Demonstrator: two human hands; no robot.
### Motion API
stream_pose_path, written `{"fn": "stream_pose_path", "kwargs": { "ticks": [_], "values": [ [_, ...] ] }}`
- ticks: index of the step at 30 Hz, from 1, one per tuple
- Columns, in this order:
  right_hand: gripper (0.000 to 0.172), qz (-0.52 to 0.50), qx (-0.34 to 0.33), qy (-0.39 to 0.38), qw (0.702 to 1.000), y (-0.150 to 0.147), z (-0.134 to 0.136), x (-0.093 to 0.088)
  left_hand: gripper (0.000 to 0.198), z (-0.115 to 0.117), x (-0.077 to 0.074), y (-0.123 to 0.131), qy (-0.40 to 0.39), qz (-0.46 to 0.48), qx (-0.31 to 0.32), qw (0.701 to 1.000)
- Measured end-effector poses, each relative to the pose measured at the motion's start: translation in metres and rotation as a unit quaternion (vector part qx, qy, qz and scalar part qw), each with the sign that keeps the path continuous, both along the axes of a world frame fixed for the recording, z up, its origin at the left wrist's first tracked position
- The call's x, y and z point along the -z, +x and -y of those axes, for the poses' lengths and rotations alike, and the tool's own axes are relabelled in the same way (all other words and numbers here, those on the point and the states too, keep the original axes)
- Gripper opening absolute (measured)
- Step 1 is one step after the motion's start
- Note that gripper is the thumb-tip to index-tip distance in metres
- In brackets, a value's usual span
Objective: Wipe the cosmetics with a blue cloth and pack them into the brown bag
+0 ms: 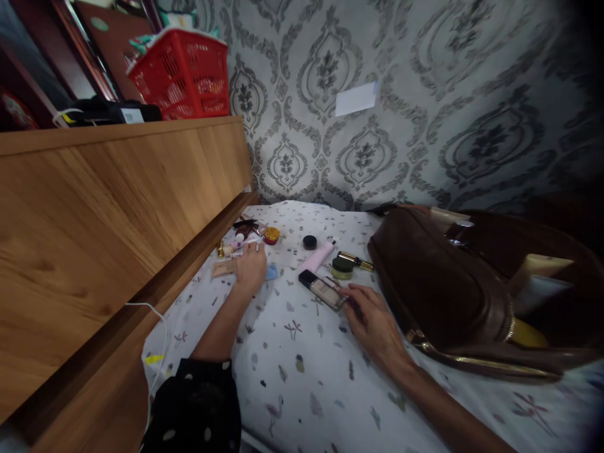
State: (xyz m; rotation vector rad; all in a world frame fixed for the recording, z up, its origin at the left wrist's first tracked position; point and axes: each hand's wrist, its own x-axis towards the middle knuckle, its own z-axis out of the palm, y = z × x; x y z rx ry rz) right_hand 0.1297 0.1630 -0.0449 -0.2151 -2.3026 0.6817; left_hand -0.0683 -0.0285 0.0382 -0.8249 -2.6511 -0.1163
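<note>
We look down from head height onto a bed with a white, leaf-printed sheet (302, 377). A wooden headboard (117, 207) runs along the left, with a red basket (184, 72) on top of it. An open brown leather bag (438, 283) lies on the right.

The left hand (251, 267) rests palm down near the headboard, fingers stretched towards a huddle of small tubes (236, 244). A blue scrap (272, 272) and a beige strip (224, 268) peek out at either side of it. The view is too blurred for us to tell whether it pinches anything.

The right hand (372, 318) is loosely spread and holds nothing. Its fingertips touch the near end of a flat rectangular compact (324, 290), which lies on the sheet between the two hands, just beside the bag.

Beyond the compact lie a pink tube (317, 257), a black round pot (309, 241), a green jar (342, 267) and a gold-and-black wand (355, 259). A gold-rimmed red pot (271, 235) lies closer to the left hand.

We judge that the compact is best taken by its long edges, thumb on one side and fingers on the other. It should be kept level so its lid stays closed. The soft sheet gives under pressure, so we would slide the fingers under an edge rather than press down. The green jar sits just beside it and could easily be knocked.
</note>
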Motion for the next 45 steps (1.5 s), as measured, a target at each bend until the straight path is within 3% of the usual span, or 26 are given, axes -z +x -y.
{"fn": "stream_pose_path", "kwargs": {
  "ticks": [4, 12, 16, 19, 23, 27, 34, 45],
  "values": [
    [0.027, 0.014, -0.006, -0.003, 1.0, 0.001, -0.001, -0.001, 0.035, 0.012, 0.004, -0.013, -0.028, 0.026, -0.034, 0.999],
    [0.027, 0.032, -0.013, -0.007, 0.999, 0.003, -0.001, -0.004, 0.031, 0.004, 0.006, 0.004, -0.048, 0.057, 0.071, 0.995],
    [0.027, 0.03, -0.018, -0.016, 0.999, 0.002, -0.003, -0.003, 0.031, -0.007, 0.004, 0.009, -0.019, 0.06, 0.087, 0.994],
    [0.027, 0.03, -0.021, -0.023, 0.999, 0.002, -0.001, -0.006, 0.03, 0.002, -0.005, -0.001, 0.009, 0.054, 0.036, 0.998],
    [0.027, 0.042, -0.017, -0.038, 0.998, 0.007, 0.006, -0.015, 0.037, 0.033, -0.015, -0.023, 0.039, 0.047, -0.09, 0.994],
    [0.03, 0.045, -0.016, -0.048, 0.998, 0.006, 0.01, -0.02, 0.036, 0.049, -0.004, -0.053, 0.054, 0.051, -0.148, 0.986],
    [0.028, 0.029, -0.027, -0.054, 0.998, 0.006, 0.007, -0.018, 0.037, 0.05, 0.021, -0.082, 0.039, 0.039, -0.167, 0.984],
    [0.03, 0.032, -0.029, -0.044, 0.998, 0.005, 0.003, -0.013, 0.041, 0.051, 0.024, -0.086, 0.089, 0.064, -0.178, 0.978]
  ]
}}
